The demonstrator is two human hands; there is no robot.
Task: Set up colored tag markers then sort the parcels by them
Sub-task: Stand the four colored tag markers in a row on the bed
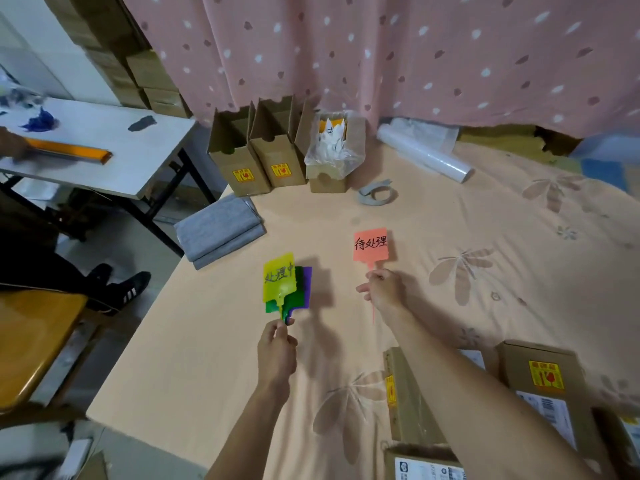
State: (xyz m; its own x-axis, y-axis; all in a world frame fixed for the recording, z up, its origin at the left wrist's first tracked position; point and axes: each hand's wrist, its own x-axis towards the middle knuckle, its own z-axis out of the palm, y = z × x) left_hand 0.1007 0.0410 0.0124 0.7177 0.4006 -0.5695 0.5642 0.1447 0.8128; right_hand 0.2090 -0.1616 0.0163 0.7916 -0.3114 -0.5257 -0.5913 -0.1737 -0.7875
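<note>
While pinching the thin stem of the red tag (370,244), closed tight with the fingers of the right hand (382,289), just above the peach bed sheet (450,220). Holding three more tags in the left hand (277,348), fingers shut on the stems low down: yellow tag (278,277) in front, green tag (295,297) behind, purple tag (307,285) at the back, spread out like cards. Up in the air near the middle of the bed, red one apart from the other three.

Looks like thin plastic. Surely very light. Flat part likely a bit stiff, stem skinny and bendy. Not easy to break, but easy to drop or let slide. Best to grab by the stem right under the flat part, with thumb and one finger, so as not to hide the writing. Best to take one at a time from the spread, to avoid pulling out two stuck together.

Seems to be the setting-up step, with no tag laid down yet. Waiting at the near right: brown parcels (540,386), lying flat on the bed, not touched by either hand. Standing far off by the pink curtain (415,57): open cardboard boxes (239,157). Parcels probably heavier than tags, with hard corners; better to use both hands on the sides. Worth minding the yellow stickers (546,374), maybe a sign of breakable stuff inside.
</note>
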